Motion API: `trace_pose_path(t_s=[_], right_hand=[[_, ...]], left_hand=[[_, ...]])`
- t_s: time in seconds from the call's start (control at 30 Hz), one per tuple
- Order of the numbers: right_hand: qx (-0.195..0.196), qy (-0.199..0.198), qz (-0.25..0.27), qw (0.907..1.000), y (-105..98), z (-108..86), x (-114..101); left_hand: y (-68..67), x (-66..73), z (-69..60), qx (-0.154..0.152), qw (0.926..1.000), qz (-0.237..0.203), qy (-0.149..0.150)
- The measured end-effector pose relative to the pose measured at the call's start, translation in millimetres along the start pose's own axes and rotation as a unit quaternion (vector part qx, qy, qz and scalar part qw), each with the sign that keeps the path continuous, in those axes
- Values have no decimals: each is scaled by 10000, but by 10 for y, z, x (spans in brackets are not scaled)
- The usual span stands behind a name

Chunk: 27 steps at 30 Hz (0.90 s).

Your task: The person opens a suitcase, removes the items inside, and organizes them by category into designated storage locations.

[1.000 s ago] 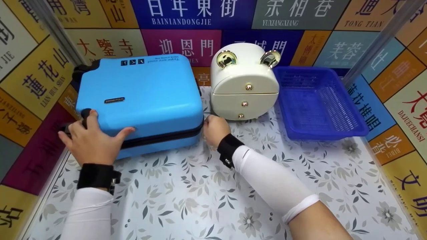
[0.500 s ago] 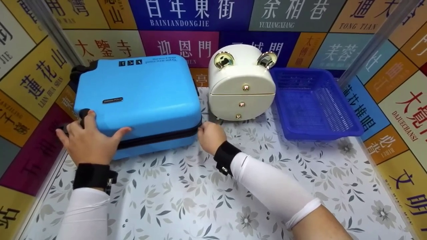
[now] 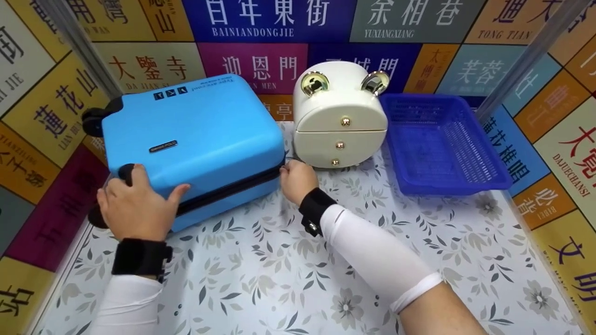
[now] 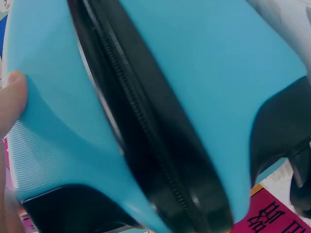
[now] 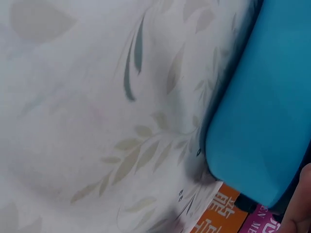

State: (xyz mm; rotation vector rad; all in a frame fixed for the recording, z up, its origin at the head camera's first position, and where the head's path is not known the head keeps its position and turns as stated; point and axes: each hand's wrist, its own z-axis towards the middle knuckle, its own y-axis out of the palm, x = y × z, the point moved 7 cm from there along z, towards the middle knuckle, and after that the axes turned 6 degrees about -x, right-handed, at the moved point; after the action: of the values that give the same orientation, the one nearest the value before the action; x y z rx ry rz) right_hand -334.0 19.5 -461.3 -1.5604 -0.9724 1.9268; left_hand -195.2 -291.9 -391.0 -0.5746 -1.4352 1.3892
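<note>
A light blue suitcase (image 3: 195, 130) lies flat on the table, its wheels at the left end. Its dark zipper band (image 3: 233, 188) runs along the near side, also filling the left wrist view. The left hand (image 3: 139, 202) holds the near left corner; its fingers bend over the wheel end and its thumb lies against the blue shell. At the near right corner, the right hand (image 3: 300, 181) has curled fingers and pinches at the zipper; the zipper pull itself is mostly hidden by the fingers. In the right wrist view only a fingertip (image 5: 301, 199) shows beside the suitcase.
A cream drawer box (image 3: 342, 116) with round gold ears stands right of the suitcase, close behind the right hand. Farther right sits a blue plastic basket (image 3: 447, 188). Printed wall panels (image 3: 260, 23) enclose the back and sides of the leaf-patterned table (image 3: 260, 279).
The suitcase has turned slightly, its left end swinging toward the person along with the left hand. The right hand stays at the near right corner.
</note>
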Motion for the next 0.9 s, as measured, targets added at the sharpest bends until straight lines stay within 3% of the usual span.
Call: trace_pose_path(t_s=[0.13,0.3,0.4,0.5,0.63,0.9], right_hand=[[-59,96,252,9996,34,-48,-55],[-799,471,1074,9899,207,-136,-165],[-948,574,1302,9853,269,-161,-220],[-826,637,1233,9869,264,-152,-232],[-945,673,1217,9858,271,-136,-234],[-905,652,1155,9870,210,-83,-192]], left_hand=[[0,1,17,-146,9997,176,-60],[36,56,-24,-191,9994,269,-103],[50,129,-65,-129,9996,247,-40],[19,194,-97,-25,9996,289,53],[-27,249,-136,23,9990,413,155],[-41,362,-228,-285,9955,820,386]])
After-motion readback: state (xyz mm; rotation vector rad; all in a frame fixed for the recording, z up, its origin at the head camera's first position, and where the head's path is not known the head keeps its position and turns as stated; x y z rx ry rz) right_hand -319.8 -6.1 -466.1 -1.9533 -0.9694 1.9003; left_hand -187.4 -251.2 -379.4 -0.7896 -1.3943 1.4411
